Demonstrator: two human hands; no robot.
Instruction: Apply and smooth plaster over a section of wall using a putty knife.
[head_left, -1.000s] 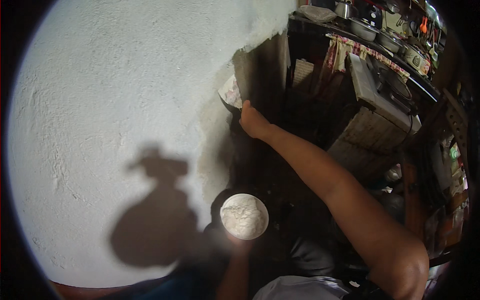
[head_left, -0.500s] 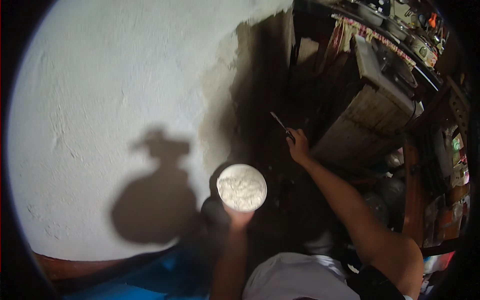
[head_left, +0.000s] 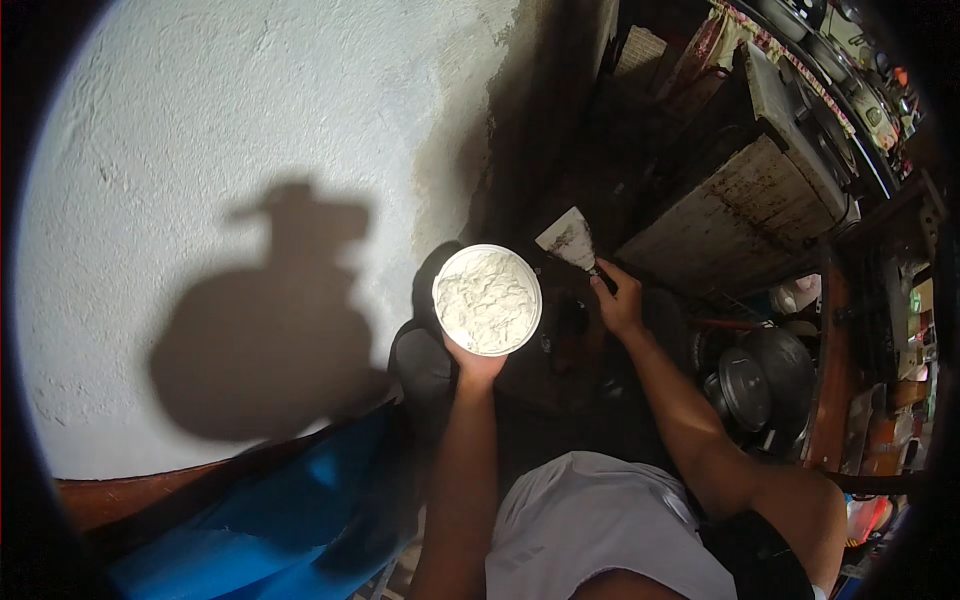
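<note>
My left hand [head_left: 476, 362] is closed round the near side of a round white tub [head_left: 537, 310]. A thick off-white paste [head_left: 487, 300] with a rough, lumpy surface fills the tub. To the right, my right hand [head_left: 620, 300] grips the dark handle of a putty knife [head_left: 570, 240]. Its wide pale blade carries dark smears and points up and left, apart from the tub. Left of the tub stands a wall [head_left: 250, 110], with white coating over much of it and a bare grey-brown strip [head_left: 455, 150] along its right side.
A blue sheet [head_left: 270, 530] lies at the lower left beside a reddish-brown edge [head_left: 150, 487]. On the right are a stained pale cabinet [head_left: 740, 215], dark pots [head_left: 745, 385] and a wooden post [head_left: 832, 370]. Cookware crowds the shelf at the upper right.
The tub in my left hand appears higher in view. The putty knife has turned from edge-on to show its broad blade, and my right hand sits slightly further right. The view has shifted.
</note>
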